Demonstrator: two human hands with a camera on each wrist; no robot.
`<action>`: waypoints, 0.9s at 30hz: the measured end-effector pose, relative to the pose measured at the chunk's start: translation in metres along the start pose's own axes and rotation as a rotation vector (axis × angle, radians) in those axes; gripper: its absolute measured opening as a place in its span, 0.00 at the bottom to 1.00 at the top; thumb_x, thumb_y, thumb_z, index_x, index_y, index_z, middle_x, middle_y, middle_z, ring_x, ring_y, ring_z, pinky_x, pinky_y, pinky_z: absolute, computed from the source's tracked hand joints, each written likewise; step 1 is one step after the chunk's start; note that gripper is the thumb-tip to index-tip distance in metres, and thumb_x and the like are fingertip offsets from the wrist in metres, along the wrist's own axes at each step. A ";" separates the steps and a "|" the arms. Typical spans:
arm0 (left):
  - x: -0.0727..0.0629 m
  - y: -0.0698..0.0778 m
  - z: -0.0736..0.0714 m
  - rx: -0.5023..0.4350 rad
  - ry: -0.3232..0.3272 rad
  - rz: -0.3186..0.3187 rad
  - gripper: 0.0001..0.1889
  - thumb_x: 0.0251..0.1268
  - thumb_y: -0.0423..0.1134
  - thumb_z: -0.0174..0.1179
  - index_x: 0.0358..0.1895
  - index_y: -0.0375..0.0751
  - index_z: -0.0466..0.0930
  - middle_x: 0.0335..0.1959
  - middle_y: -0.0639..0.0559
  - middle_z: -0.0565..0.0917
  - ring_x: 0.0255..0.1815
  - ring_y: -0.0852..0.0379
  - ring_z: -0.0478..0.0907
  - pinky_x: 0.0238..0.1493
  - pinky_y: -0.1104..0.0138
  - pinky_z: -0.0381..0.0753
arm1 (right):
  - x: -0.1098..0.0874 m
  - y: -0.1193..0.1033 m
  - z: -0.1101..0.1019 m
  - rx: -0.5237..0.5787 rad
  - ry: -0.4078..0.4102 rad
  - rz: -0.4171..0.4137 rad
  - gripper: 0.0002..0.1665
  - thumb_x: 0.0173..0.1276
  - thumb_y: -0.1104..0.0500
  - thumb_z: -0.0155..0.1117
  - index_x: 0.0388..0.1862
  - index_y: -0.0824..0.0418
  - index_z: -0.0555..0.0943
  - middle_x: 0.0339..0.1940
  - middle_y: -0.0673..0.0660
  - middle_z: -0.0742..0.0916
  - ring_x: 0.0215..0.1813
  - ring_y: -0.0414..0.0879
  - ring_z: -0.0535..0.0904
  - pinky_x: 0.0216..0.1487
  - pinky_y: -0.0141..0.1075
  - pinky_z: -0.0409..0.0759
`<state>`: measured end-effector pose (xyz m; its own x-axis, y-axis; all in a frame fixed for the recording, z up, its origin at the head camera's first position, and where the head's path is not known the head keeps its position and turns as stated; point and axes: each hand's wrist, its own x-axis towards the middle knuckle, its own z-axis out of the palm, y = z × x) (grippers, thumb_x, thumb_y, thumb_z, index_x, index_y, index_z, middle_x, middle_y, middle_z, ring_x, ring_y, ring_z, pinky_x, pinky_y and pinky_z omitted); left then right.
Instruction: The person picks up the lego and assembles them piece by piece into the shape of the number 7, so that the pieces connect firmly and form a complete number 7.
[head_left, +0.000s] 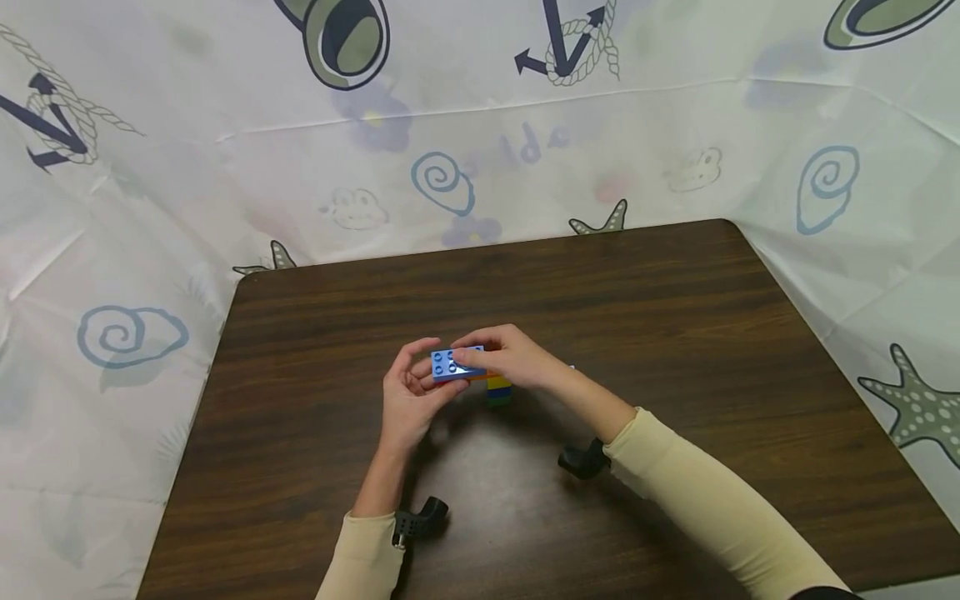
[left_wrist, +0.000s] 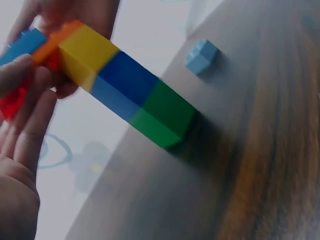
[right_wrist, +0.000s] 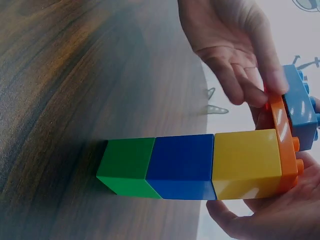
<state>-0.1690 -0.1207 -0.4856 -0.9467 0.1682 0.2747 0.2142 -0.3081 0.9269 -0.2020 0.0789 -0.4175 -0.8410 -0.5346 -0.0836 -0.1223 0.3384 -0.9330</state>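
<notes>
A toy building-brick tower stands on the table, with green [right_wrist: 127, 162], dark blue [right_wrist: 182, 162] and yellow [right_wrist: 247, 157] bricks stacked upward. Across its top lies a long orange brick [right_wrist: 283, 137], jutting leftward. On that sits a lighter blue studded brick [head_left: 442, 367]. My left hand [head_left: 408, 404] grips the overhanging end, thumb along the near side of the blue brick and fingers behind. Below the overhang, between its fingers, a red brick [left_wrist: 12, 102] shows in part. From the right, my right hand [head_left: 517, 357] holds the blue brick, thumb over its studs and index finger behind.
One more small light blue brick [left_wrist: 202, 57] lies on the brown wooden table [head_left: 337, 317], behind the right forearm in the head view. A white printed sheet [head_left: 525, 167] hangs around the table's back and sides. Black wrist cameras [head_left: 423, 518] sit on both sleeves.
</notes>
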 end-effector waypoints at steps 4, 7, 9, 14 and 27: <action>-0.001 0.011 0.004 -0.015 -0.007 -0.081 0.31 0.61 0.23 0.64 0.65 0.28 0.62 0.49 0.38 0.84 0.44 0.45 0.85 0.43 0.56 0.82 | 0.001 0.002 -0.001 0.020 0.013 0.008 0.19 0.74 0.54 0.59 0.57 0.62 0.81 0.49 0.55 0.85 0.45 0.50 0.76 0.45 0.37 0.76; -0.001 0.018 0.007 -0.012 0.027 -0.142 0.23 0.73 0.34 0.57 0.65 0.29 0.64 0.45 0.41 0.85 0.40 0.46 0.86 0.42 0.55 0.83 | 0.001 0.002 -0.002 0.025 0.018 0.014 0.19 0.74 0.54 0.59 0.57 0.61 0.81 0.50 0.55 0.85 0.46 0.51 0.75 0.46 0.38 0.76; 0.000 0.022 0.010 -0.014 0.070 -0.181 0.21 0.76 0.40 0.52 0.63 0.29 0.66 0.42 0.43 0.86 0.36 0.46 0.87 0.41 0.55 0.83 | 0.001 0.002 -0.003 0.027 0.017 0.012 0.19 0.74 0.54 0.59 0.57 0.61 0.81 0.51 0.55 0.85 0.47 0.51 0.76 0.47 0.38 0.76; 0.003 0.028 0.016 -0.015 0.170 -0.251 0.17 0.74 0.42 0.56 0.56 0.33 0.71 0.36 0.46 0.87 0.34 0.47 0.87 0.39 0.55 0.84 | 0.002 0.003 -0.003 0.030 0.013 0.004 0.19 0.73 0.54 0.59 0.58 0.61 0.81 0.52 0.55 0.84 0.48 0.51 0.75 0.47 0.39 0.76; 0.006 0.029 0.017 -0.046 0.213 -0.314 0.11 0.72 0.39 0.59 0.49 0.37 0.71 0.32 0.45 0.88 0.28 0.46 0.87 0.34 0.56 0.84 | 0.004 0.007 -0.002 0.057 0.016 0.043 0.22 0.72 0.51 0.61 0.58 0.63 0.80 0.50 0.55 0.85 0.45 0.50 0.78 0.47 0.39 0.77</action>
<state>-0.1647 -0.1127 -0.4527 -0.9943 0.0646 -0.0849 -0.1010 -0.3152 0.9436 -0.2072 0.0809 -0.4237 -0.8533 -0.5077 -0.1191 -0.0558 0.3160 -0.9471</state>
